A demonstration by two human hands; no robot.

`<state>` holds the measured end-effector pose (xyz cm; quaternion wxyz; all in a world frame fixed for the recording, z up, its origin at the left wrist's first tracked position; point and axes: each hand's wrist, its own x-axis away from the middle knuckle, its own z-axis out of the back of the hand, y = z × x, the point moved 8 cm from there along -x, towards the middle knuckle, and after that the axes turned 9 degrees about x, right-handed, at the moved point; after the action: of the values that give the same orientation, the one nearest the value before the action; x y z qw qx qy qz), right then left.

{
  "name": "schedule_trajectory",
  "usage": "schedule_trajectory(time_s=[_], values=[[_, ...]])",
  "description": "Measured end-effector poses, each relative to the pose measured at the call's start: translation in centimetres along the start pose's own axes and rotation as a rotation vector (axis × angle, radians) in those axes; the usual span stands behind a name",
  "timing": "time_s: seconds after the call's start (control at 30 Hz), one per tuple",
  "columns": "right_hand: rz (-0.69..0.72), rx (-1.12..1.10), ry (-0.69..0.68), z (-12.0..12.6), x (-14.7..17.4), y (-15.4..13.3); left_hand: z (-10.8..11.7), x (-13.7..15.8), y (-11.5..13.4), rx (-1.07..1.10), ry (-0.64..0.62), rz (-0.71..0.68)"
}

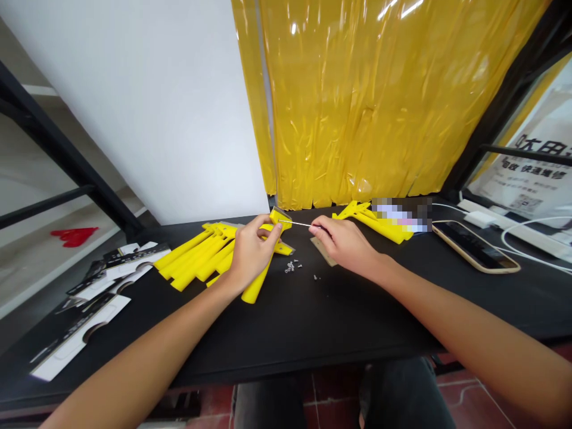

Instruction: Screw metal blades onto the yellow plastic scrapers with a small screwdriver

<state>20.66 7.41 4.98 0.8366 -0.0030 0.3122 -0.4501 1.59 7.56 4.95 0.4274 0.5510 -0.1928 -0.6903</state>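
Note:
In my left hand (pixel 254 247) is a yellow scraper (pixel 259 285), its head tilted up and a blade at the far edge. My right hand (pixel 342 241) is closed round a screwdriver (pixel 297 223); its thin shaft points left and its tip meets the scraper's head. The handle is hidden in my fingers. Below, between the hands, several small screws (pixel 291 267) lie on the black table. A flat tan piece (pixel 325 252) rests partly under my right hand. Several more yellow scrapers (pixel 196 256) lie in a row left of my left hand.
Black and white cardboard sleeves (pixel 83 339) are scattered at the left of the black table (pixel 286 339). Further yellow scrapers (pixel 379 223) lie behind my right hand. A phone (pixel 476 245) and white cables (pixel 531 238) are at the right. A yellow plastic curtain (pixel 357 107) hangs behind.

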Motion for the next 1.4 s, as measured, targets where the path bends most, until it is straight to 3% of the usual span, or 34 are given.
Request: schedule_trajectory(time_s=[0.1,0.2,0.37,0.47,0.53,0.67,0.87,0.97,1.07,1.17,1.33,1.4], values=[[-0.013,-0.053,-0.017,-0.1,0.0,-0.1,-0.1,0.1,-0.1,0.012,-0.002,0.001],[-0.065,-0.246,-0.073,-0.7,-0.1,0.1,-0.1,0.1,-0.3,-0.004,-0.010,-0.001],[-0.377,-0.864,-0.369,-4.0,0.6,1.4,0.3,0.1,0.2,-0.058,0.003,-0.038],[-0.412,-1.016,-0.503,-5.0,1.0,1.0,0.3,0.0,1.0,-0.081,0.005,-0.090],[-0.324,-0.878,-0.414,-4.2,0.6,1.2,0.3,0.0,1.3,-0.073,0.005,-0.103],[-0.095,-0.337,-0.061,-1.2,-0.2,0.8,-0.2,-0.1,1.0,-0.015,-0.029,-0.047],[-0.009,0.037,0.012,-0.8,0.1,-0.1,-1.2,0.3,-0.4,0.089,-0.098,0.068],[0.025,0.098,0.035,-0.3,0.1,-0.4,-1.4,0.5,-0.5,0.094,-0.119,0.063],[-0.008,-0.061,-0.001,-0.2,0.0,-0.3,-1.3,0.5,-0.2,0.070,-0.102,0.034],[-0.085,-0.357,-0.045,-0.5,-0.2,0.2,-1.0,0.5,0.2,0.051,-0.073,0.006],[-0.417,-1.030,-0.287,-3.5,0.4,1.1,-1.1,0.5,0.2,0.097,-0.072,0.002],[-0.490,-1.218,-0.366,-4.3,0.7,0.9,-1.1,0.4,0.1,0.097,-0.080,0.003]])
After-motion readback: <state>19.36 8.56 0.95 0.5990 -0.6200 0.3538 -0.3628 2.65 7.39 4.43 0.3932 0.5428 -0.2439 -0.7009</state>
